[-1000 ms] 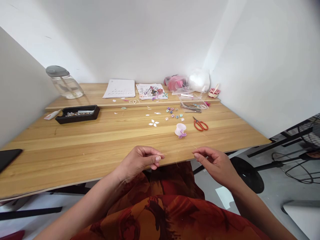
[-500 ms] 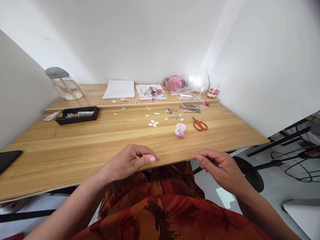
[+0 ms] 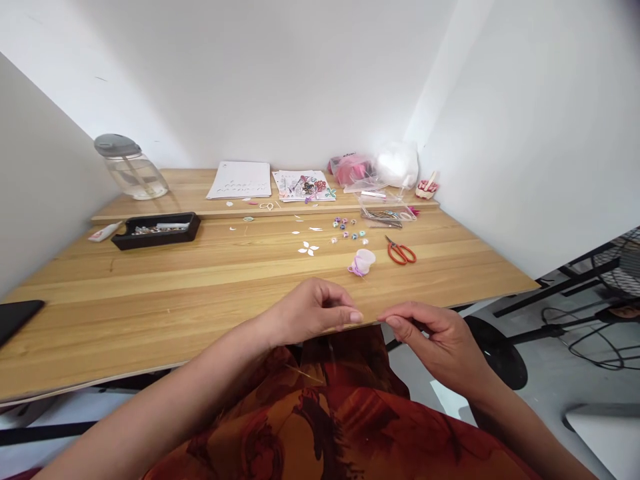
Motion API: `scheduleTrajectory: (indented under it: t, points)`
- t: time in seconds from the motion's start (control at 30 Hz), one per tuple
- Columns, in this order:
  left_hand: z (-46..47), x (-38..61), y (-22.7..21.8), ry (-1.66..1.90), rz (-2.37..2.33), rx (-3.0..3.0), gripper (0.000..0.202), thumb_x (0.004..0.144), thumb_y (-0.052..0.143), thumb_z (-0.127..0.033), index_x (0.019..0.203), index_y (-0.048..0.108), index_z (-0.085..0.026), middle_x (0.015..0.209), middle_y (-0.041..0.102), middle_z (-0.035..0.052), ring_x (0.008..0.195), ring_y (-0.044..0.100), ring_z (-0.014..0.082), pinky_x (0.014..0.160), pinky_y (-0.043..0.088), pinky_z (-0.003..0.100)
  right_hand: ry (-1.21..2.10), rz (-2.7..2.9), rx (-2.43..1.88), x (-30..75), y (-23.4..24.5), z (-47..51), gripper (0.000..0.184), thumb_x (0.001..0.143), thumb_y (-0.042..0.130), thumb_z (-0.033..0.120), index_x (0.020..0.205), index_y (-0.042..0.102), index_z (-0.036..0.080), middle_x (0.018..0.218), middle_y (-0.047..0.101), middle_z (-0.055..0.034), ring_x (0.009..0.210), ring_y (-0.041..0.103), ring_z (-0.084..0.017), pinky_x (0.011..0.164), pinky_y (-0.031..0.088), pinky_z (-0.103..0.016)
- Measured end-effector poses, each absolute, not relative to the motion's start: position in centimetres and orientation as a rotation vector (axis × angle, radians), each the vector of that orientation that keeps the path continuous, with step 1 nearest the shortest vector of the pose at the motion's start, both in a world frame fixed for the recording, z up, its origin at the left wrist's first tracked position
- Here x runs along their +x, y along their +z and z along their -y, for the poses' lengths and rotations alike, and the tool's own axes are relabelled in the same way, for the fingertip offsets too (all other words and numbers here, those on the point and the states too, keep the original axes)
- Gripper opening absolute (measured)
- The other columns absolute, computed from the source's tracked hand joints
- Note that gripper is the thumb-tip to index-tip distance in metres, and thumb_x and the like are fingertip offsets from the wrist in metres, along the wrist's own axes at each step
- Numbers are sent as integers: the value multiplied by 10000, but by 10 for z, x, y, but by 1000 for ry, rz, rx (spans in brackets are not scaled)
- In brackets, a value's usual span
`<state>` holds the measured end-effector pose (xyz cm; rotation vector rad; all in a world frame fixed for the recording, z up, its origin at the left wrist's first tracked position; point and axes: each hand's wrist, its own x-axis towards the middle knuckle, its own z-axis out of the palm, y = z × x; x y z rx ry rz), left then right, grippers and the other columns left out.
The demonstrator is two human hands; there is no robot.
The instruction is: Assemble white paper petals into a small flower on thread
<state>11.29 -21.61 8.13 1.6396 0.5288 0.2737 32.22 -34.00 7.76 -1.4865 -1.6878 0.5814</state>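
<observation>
Left hand (image 3: 317,310): thumb and index fingertips set close together, gap narrow; hand raised at the near edge of the tabletop (image 3: 200,287); tips directed toward the right hand's tips, just apart from them.
Right hand (image 3: 435,337): thumb and index fingertips brought nearly together; tips directed toward the left hand, at the same table edge; whether either hand pinches a fine thread cannot be told at this size.
Strand (image 3: 305,373): thin, gold-coloured; appears to lie over the patterned garment (image 3: 345,427), below the left fingers; ends not distinguishable.
Spool (image 3: 367,260): pale, with a purple tie (image 3: 357,267) at its side; located on the tabletop just beyond the left fingertips; touched by neither hand.
Scissors (image 3: 394,247): orange handles, loops toward the person; located beyond the right fingertips, to the right of the spool.
Petals (image 3: 313,248): white, arranged as a flower; located beyond the left fingers, to the left of the spool.
Beads (image 3: 355,236): small, multicoloured, loosely grouped; located farther beyond the fingers than the spool.
Black tray (image 3: 160,241): filled with small parts; located well to the left of the left fingers, farther back.
</observation>
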Motion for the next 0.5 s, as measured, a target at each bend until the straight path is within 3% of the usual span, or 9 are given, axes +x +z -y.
scheduleTrajectory:
  t: [0.07, 0.17, 0.3, 0.5]
  points:
    - [209, 97, 86, 403, -654, 1875, 307, 824, 663, -446, 778, 692, -144, 687, 613, 2, 624, 504, 92, 575, 367, 206, 647, 1640, -1515, 328, 69, 339, 207, 948, 569, 348, 917, 719, 208, 694, 628, 5, 637, 557, -118, 606, 437, -217]
    - [196, 66, 97, 560, -828, 2143, 272, 835, 647, -428, 766, 704, -171, 711, 637, 6, 648, 531, 111, 588, 375, 213, 778, 1559, -1549, 335, 56, 336, 289, 958, 532, 411, 908, 716, 194, 593, 541, 15, 564, 487, -118, 545, 390, -231]
    - [181, 20, 110, 749, -1049, 2351, 262, 836, 642, -447, 783, 718, -202, 788, 671, 1, 689, 551, 118, 617, 395, 212, 848, 1474, -1554, 340, 43, 330, 334, 951, 524, 455, 928, 714, 181, 587, 523, 14, 562, 474, -125, 545, 373, -244]
    - [170, -62, 104, 833, -1649, 2331, 225, 777, 685, -449, 842, 719, -236, 848, 706, -73, 769, 595, 116, 649, 411, 193, 788, 1554, -1571, 338, 39, 319, 323, 957, 524, 447, 898, 712, 190, 599, 539, 24, 582, 481, -118, 585, 377, -238]
